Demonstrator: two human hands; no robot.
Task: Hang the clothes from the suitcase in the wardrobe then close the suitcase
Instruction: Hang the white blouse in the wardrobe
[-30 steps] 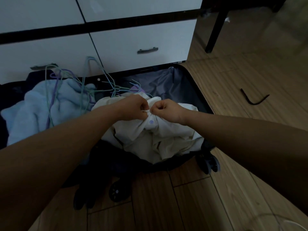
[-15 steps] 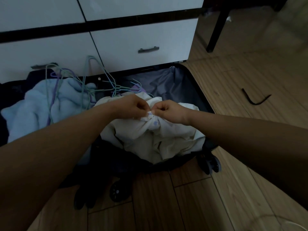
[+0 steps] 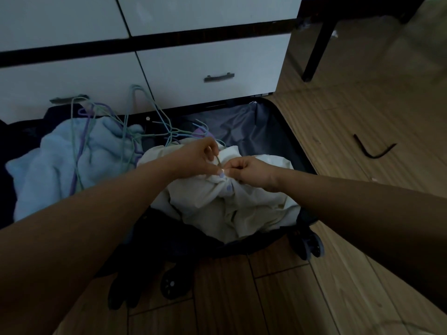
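Observation:
A dark open suitcase lies on the floor against the white drawers. A crumpled cream shirt fills its right half. My left hand and my right hand meet over the shirt's top, each pinching the fabric by a pale button; a thin hanger wire shows between my left fingers. A light blue garment lies in the left half. Several thin wire hangers, green and purple, are tangled over the blue garment and behind the shirt.
White drawer fronts with dark handles stand right behind the suitcase. Wood floor spreads to the right, with a small dark bent object on it. A dark furniture leg stands at the upper right. Suitcase wheels face me.
Both hands stayed together at the shirt's top. My left fingers have lifted a little, so that a thin hanger wire now shows between them.

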